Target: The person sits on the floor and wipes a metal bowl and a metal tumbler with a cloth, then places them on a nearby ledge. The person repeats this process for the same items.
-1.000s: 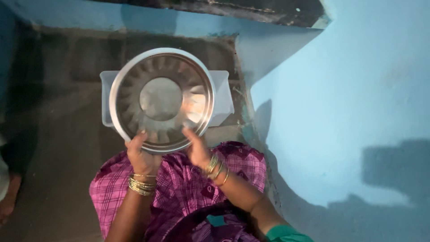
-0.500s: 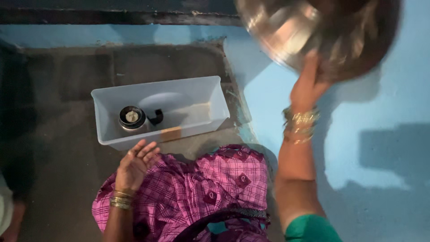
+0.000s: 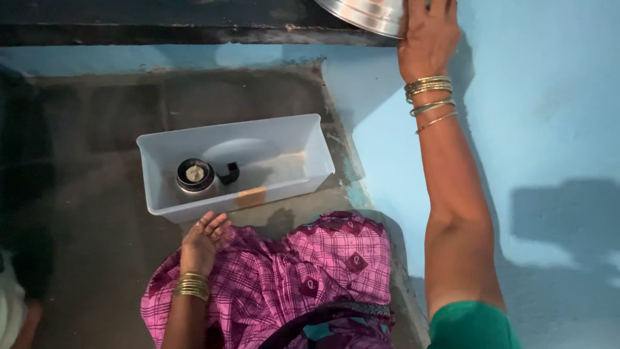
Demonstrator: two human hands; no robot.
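Lower left of centre, the left hand [image 3: 201,244] rests loosely open, palm up, fingers slightly curled, on pink checked cloth [image 3: 303,271], holding nothing. Just above it sits a rectangular translucent plastic tub [image 3: 290,139] on the rough grey concrete floor [image 3: 84,148]; inside lies a round steel-rimmed container [image 3: 195,174] beside a small black piece [image 3: 228,172]. At the upper right, the right hand [image 3: 426,35], bangles at the wrist, presses flat fingers against the rim of a polished steel bowl [image 3: 365,13], cut off by the top edge, against a smooth blue wall [image 3: 549,116].

The steel bowl [image 3: 368,13] is mostly cut off by the top edge.
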